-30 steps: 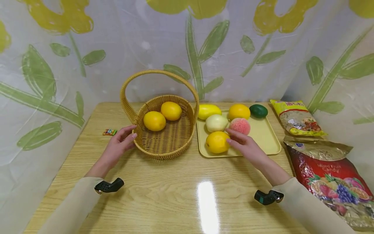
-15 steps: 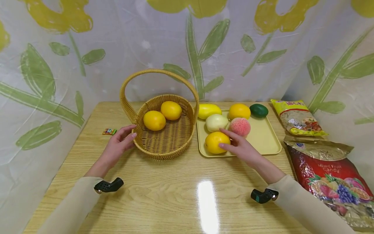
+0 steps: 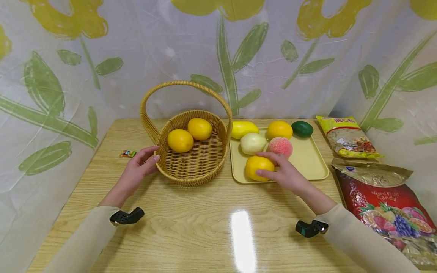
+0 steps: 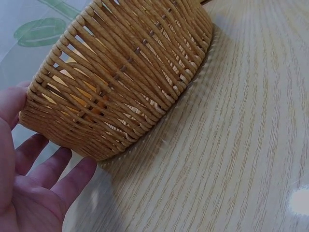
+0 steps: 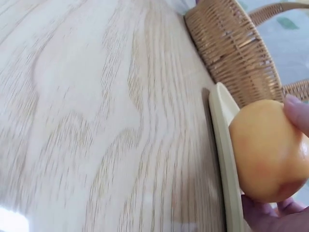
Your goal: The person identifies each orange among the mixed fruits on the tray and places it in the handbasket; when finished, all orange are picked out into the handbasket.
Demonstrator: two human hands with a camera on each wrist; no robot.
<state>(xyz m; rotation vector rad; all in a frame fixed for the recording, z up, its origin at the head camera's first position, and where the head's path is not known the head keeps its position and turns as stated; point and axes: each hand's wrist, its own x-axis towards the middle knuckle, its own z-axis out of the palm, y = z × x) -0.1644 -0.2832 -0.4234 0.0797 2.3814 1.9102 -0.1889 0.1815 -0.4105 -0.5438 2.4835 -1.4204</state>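
Note:
In the head view the right hand grips a yellow-orange fruit at the tray's front left, thumb in front and fingers behind. The right wrist view shows this fruit between thumb and fingers, beside the tray rim. The left hand holds the left rim of a wicker basket; in the left wrist view its thumb is at the rim and its fingers lie against the basket's side. Two yellow-orange fruits lie inside the basket.
On the yellow tray are a pale fruit, a pink peach, a yellow fruit, an orange one and a dark green one. Two bags lie right; a small candy lies left.
The right hand first moved left over the front fruit, and its fingers closed round it. The fruit then shifted slightly right. The left hand and basket have stayed put.

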